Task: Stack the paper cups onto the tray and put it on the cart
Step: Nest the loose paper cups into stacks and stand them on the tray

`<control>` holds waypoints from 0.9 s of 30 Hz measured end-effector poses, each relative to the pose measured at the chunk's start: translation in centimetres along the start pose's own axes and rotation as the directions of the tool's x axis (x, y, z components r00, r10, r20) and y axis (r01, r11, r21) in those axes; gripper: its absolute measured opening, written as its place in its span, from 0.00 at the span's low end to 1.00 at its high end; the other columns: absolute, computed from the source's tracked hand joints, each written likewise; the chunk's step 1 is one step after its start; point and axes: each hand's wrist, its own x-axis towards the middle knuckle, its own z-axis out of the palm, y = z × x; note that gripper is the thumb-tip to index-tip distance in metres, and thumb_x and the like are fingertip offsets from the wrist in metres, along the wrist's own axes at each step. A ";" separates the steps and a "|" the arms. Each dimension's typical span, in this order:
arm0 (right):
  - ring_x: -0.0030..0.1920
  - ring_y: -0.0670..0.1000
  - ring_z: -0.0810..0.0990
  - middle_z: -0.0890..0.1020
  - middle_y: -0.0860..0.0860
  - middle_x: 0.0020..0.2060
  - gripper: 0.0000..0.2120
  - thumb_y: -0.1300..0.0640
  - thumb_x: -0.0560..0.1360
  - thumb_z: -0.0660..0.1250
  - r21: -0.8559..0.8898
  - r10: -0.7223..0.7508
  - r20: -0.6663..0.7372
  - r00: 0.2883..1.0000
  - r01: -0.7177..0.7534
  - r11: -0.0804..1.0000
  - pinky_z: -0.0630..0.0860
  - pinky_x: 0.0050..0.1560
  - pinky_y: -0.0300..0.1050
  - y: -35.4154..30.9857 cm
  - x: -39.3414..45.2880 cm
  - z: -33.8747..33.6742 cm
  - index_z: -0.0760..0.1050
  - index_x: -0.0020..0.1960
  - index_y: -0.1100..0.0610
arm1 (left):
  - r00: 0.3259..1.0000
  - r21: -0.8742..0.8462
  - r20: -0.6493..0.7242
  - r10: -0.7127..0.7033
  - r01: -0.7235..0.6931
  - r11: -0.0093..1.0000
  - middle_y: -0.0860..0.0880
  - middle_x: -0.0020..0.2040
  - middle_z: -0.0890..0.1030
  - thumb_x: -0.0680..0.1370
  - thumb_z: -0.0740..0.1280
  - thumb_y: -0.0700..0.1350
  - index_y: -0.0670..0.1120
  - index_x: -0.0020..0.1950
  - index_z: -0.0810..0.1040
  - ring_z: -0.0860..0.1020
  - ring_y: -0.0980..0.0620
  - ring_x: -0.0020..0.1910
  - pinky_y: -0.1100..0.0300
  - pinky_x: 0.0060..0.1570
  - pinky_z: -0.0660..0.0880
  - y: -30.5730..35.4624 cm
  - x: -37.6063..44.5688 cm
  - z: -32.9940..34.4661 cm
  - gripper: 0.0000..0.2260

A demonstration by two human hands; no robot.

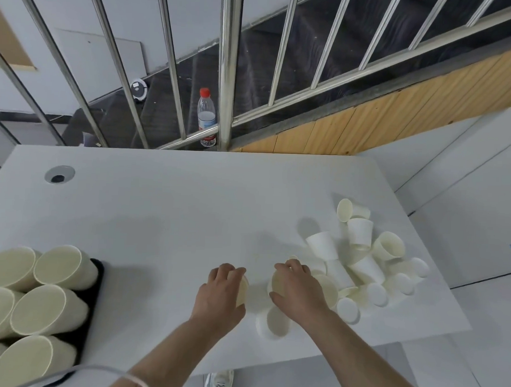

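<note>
While both hands curl tight, left hand [220, 293] and right hand [298, 287] each grip a paper cup [242, 291].

Light: bright, even, from overhead.
Shadows: soft grey patches on the flat white table [160, 219] at twelve o'clock of the hands.
Edges: railing bars bow outward.
Focus: slightly soft throughout.
</note>
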 end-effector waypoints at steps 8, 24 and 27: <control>0.67 0.53 0.65 0.66 0.47 0.67 0.27 0.48 0.76 0.64 0.082 -0.064 -0.108 0.992 0.073 0.994 0.71 0.61 0.47 -0.9 0.1 -1.9 0.63 0.73 0.50 | 0.999 -0.015 -0.048 0.017 -0.017 1.000 0.54 0.69 0.63 0.73 0.66 0.48 0.54 0.73 0.59 0.63 0.50 0.68 0.59 0.55 0.73 -0.1 0.7 -1.0 0.30; 0.67 0.50 0.63 0.66 0.45 0.66 0.27 0.50 0.74 0.64 0.061 -0.213 -0.222 0.951 0.231 0.971 0.74 0.55 0.43 -5.5 -8.1 -2.9 0.65 0.72 0.49 | 0.962 -0.049 -0.274 -0.011 -0.002 0.999 0.52 0.70 0.65 0.73 0.65 0.50 0.53 0.74 0.60 0.63 0.48 0.69 0.57 0.58 0.71 -0.8 -8.9 -2.9 0.30; 0.67 0.50 0.63 0.67 0.45 0.66 0.27 0.51 0.74 0.65 0.069 -0.264 -0.224 0.938 0.285 0.956 0.75 0.56 0.46 -7.4 -9.7 -2.2 0.65 0.72 0.49 | 0.945 -0.085 -0.325 -0.046 0.019 0.996 0.51 0.69 0.66 0.73 0.67 0.49 0.51 0.74 0.62 0.63 0.47 0.68 0.55 0.61 0.70 -2.0 -11.9 -3.6 0.30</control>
